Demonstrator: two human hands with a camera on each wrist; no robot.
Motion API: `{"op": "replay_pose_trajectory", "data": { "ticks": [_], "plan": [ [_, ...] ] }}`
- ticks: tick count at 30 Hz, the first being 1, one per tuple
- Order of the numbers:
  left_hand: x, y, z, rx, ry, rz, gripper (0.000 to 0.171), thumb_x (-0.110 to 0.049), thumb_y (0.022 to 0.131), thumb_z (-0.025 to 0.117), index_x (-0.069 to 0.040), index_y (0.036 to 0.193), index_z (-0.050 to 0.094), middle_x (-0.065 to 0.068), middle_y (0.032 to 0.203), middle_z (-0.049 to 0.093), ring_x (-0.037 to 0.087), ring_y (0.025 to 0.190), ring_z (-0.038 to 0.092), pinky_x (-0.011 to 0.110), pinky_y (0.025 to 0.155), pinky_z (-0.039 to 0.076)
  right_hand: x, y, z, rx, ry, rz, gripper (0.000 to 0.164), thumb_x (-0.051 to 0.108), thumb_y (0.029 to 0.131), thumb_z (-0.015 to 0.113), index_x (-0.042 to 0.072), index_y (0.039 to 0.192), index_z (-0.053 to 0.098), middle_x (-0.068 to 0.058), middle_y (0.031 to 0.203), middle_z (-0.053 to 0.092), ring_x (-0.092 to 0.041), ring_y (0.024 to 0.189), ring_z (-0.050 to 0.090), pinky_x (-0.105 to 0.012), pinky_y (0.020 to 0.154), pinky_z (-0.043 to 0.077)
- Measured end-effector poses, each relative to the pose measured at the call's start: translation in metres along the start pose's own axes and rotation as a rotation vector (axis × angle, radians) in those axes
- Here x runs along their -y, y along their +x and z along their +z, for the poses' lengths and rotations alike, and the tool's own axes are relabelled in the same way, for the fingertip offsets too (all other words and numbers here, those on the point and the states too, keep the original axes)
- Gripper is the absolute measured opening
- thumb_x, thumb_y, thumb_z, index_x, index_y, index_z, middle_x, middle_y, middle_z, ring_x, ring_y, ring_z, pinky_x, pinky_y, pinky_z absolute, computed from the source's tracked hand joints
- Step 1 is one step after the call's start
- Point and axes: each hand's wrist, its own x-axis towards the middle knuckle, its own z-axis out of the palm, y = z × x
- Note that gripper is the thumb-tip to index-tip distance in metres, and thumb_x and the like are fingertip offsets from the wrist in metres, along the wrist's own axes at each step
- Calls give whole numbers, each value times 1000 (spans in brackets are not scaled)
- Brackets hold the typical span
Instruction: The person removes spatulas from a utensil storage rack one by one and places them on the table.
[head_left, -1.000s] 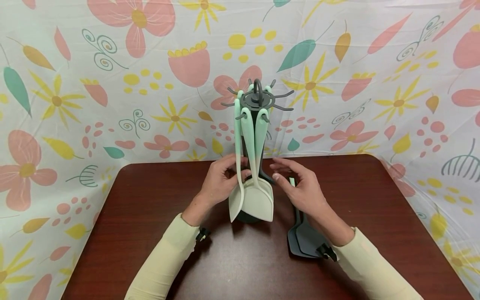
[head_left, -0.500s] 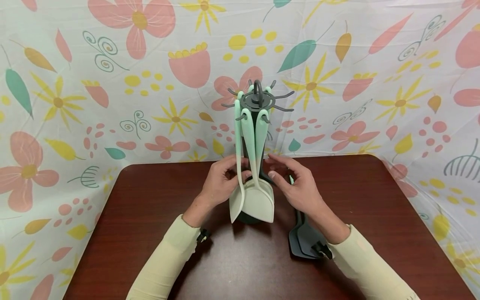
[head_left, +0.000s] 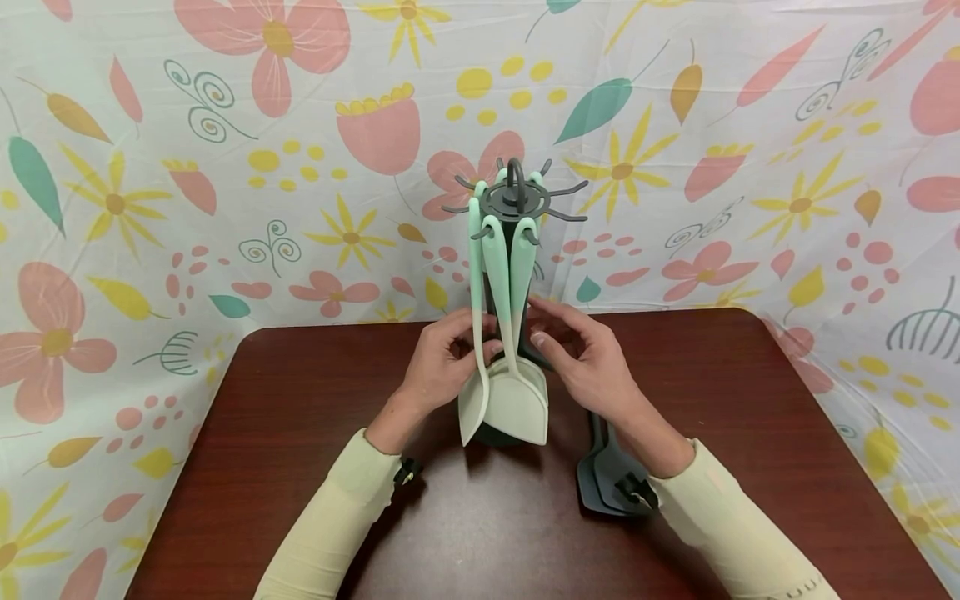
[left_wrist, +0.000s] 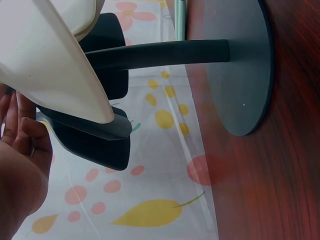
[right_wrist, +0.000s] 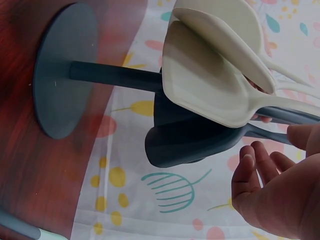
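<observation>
A dark grey utensil stand [head_left: 515, 200] with a ring of hooks rises from the table on a round base [right_wrist: 62, 75]. Cream turners [head_left: 517, 408] with mint handles hang at its front; darker utensils [right_wrist: 195, 142] hang behind them. My left hand [head_left: 437, 358] grips the stand's post from the left, its fingertips partly hidden by the utensils. On the other side, my right hand [head_left: 603, 367] has thumb and fingers apart, close to the thin neck of a dark hanging utensil in the right wrist view.
Two dark grey turners [head_left: 609, 482] lie overlapping on the table under my right wrist. The red-brown table [head_left: 300, 417] ends just behind the stand, where a flowered cloth [head_left: 337, 150] hangs. Several hooks on the right of the ring carry nothing.
My right hand has moved left, up to the stand and the hanging utensils. My left hand and the stand stay where they were.
</observation>
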Motion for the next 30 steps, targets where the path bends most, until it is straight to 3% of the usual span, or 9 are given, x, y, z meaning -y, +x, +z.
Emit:
{"op": "replay_pose_trajectory", "data": {
  "ticks": [11, 30],
  "plan": [
    [-1, 1, -1, -1, 4, -7, 21, -5, 96, 79, -11, 116, 77, 1, 93, 69, 13, 67, 59, 29, 59, 49, 2, 7, 5, 9, 39, 16, 49, 4, 102, 71, 11, 149, 61, -13, 120, 73, -17, 106, 69, -24, 83, 56],
    [-3, 1, 0, -3, 8, -9, 20, -5, 96, 79, -11, 115, 77, 2, 95, 70, 14, 68, 58, 30, 59, 48, 0, 16, 9, -15, 78, 15, 35, 2, 101, 70, 6, 136, 71, -13, 111, 76, -15, 97, 71, -22, 76, 56]
  ]
}}
